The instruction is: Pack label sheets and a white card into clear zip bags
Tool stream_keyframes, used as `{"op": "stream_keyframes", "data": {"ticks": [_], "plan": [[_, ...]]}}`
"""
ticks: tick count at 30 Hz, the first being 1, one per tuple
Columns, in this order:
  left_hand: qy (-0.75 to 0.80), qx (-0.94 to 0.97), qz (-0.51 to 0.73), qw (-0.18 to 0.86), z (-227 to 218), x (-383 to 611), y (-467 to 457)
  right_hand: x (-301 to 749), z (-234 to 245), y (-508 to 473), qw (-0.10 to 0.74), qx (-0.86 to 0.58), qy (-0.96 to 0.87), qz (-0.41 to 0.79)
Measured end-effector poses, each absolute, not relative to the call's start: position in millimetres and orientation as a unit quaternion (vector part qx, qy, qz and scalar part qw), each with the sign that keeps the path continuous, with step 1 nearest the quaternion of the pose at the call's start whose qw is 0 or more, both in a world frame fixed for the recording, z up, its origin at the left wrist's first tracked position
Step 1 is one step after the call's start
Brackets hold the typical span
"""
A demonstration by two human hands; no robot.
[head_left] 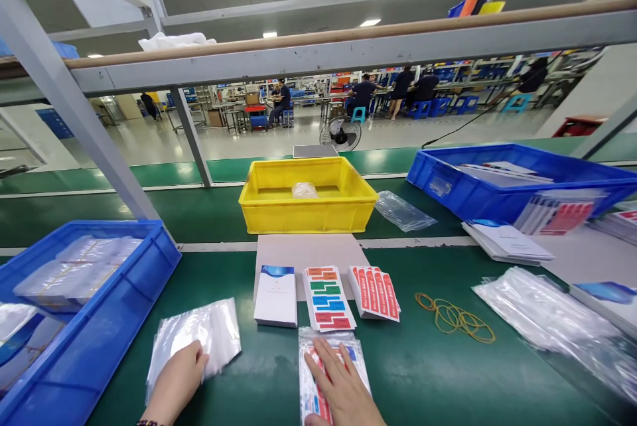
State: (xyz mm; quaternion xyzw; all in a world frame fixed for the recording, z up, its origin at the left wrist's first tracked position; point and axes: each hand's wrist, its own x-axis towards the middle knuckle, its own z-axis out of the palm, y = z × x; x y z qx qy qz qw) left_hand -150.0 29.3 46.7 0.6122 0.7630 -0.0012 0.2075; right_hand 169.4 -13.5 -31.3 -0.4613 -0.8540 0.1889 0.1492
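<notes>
My left hand is closed at the near edge of a stack of clear plastic bags, fingers curled and pinching the film. My right hand lies flat with fingers apart on a filled clear bag, through which red and blue printing shows. Beyond it stand a pile of white booklets with a blue top edge, a pile of sticker sheets in several colours, and a fanned pile of red-and-white cards. The palm side of my left hand is hidden.
Rubber bands lie to the right, near more plastic bags. A yellow bin stands ahead. Blue bins flank the bench: one left with banded packs, one right with papers. A slanted metal post rises at left.
</notes>
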Motion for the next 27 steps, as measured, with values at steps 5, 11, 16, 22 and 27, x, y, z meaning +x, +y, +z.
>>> {"op": "stream_keyframes", "data": {"ticks": [5,11,16,22,27], "plan": [[0.719,0.647,0.083,0.239,56.8,-117.0,20.4,155.4,-6.4,-14.4,0.316,-0.447,-0.806,0.225],[0.633,0.706,0.124,0.294,48.5,-48.0,0.3,113.3,18.2,-4.2,0.272,-0.504,-0.722,0.388],[0.595,0.649,0.236,0.411,42.0,-29.0,1.6,110.0,-8.6,-2.3,0.248,-0.475,-0.813,0.226],[0.581,0.559,0.308,0.506,35.7,-21.7,9.1,115.1,2.8,-6.3,0.309,-0.462,-0.805,0.207],[0.573,0.571,0.303,0.504,32.9,-19.5,9.9,118.6,22.4,1.9,0.29,-0.514,-0.752,0.295]]}}
